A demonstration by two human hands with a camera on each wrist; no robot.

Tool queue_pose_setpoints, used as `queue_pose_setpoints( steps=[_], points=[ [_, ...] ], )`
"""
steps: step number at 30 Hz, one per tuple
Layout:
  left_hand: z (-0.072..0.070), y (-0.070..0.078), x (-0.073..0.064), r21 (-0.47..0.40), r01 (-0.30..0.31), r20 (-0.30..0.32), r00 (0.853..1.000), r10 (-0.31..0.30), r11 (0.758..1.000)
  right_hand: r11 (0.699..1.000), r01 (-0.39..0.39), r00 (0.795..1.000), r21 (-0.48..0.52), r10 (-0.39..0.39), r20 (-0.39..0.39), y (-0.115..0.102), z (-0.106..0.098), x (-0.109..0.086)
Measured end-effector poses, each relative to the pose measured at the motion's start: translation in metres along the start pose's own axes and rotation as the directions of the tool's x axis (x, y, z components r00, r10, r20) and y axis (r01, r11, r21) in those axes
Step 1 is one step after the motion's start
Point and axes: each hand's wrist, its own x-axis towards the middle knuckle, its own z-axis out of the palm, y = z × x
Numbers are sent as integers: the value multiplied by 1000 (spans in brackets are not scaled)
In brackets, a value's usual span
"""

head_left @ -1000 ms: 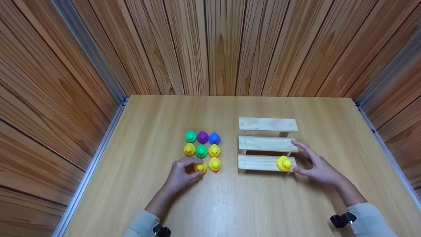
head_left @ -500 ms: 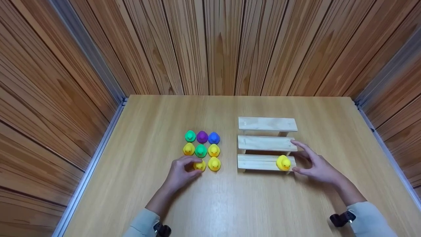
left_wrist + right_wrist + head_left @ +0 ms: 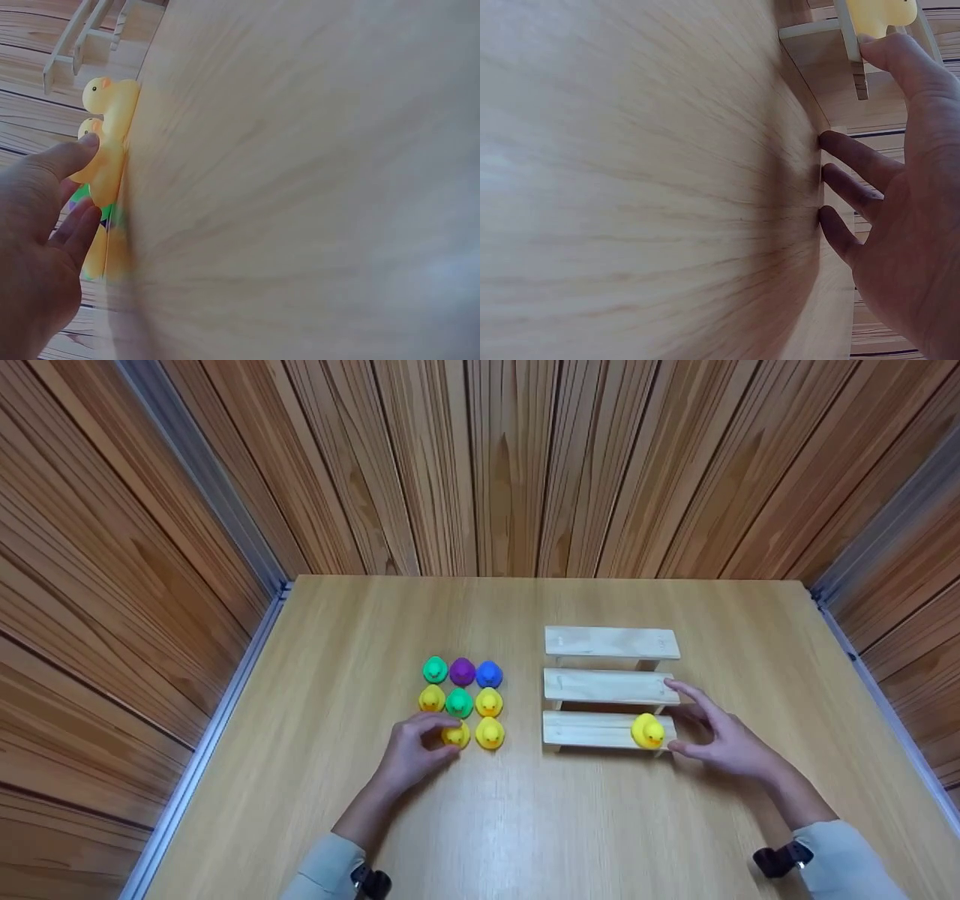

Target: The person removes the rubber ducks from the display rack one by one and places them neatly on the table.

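Observation:
My left hand point(image 3: 415, 748) pinches a yellow rubber duck point(image 3: 455, 734) at the front left of a group of ducks. In the left wrist view, the thumb lies against the head of that duck point(image 3: 105, 176), with other fingers on its opposite side. Right beside it sits another yellow duck point(image 3: 490, 733). My right hand point(image 3: 724, 739) is spread at the right end of a three-step wooden stand point(image 3: 585, 730). Its thumb is by the lowest step's end, and a finger reaches the middle step. One yellow duck point(image 3: 647, 731) sits on the lowest step, near the right thumb but not held.
Behind the held duck stand a yellow duck point(image 3: 431, 698), a green duck point(image 3: 459, 703) and a yellow duck point(image 3: 489, 703). Farther back are a green duck point(image 3: 435, 670), a purple duck point(image 3: 462, 672) and a blue duck point(image 3: 490, 674). Wood-panelled walls point(image 3: 510, 472) enclose the table point(image 3: 525, 825).
My left hand and the duck in it have shifted very slightly toward the back left. The right hand and the stand stay where they were.

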Motion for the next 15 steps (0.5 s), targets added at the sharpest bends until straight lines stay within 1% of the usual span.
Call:
queue_pose_setpoints(
  steps=[2,4,9,15],
  points=[
    [0,0,1,-3,4,1,1000,-4,1000,1000,18,1000,16,-18,2,0,0,0],
    [-1,1,1,-3,3,4,1000,-3,1000,1000,19,1000,18,-19,2,0,0,0],
    [-4,4,1,-15,-13,3,1000,13,1000,1000,-1,1000,-4,1,7,-1,0,1],
    [-10,10,3,-11,-35,-17,999,35,999,999,-19,1000,-28,20,16,0,-1,0]
  ],
)
